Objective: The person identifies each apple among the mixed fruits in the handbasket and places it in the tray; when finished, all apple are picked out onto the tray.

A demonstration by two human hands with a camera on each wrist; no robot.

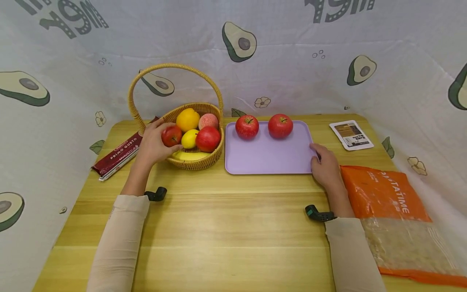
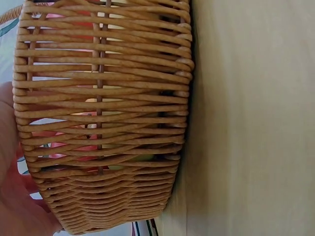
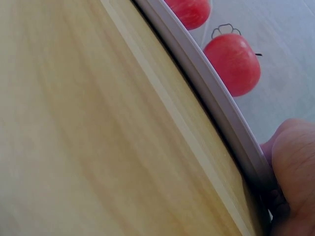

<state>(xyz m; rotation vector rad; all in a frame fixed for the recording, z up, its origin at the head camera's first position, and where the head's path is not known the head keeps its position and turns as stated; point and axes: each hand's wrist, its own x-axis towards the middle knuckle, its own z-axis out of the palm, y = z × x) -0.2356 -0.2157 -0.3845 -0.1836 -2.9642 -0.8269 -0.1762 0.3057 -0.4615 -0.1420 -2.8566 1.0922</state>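
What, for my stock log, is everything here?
Table: 1, pale wood, underneath
Backdrop: 1, white, behind
Basket: 1, tan, back left
Glossy fruits: 2, red, in basket
Round fruit: 1, amber, in basket
Peach: 1, pink, in basket
Lemon, banana: 1 each, yellow, in basket
Tray: 1, lilac, beside basket
Apples: 2, red, on tray
Long pack: 1, maroon, left
Packet: 1, white, right
Pasta bag: 1, orange, right
Wrist cameras: 2, black, worn
Sleeves: 2, beige, forearms
Left hand: 1, bare, at basket
Right hand: 1, bare, at tray
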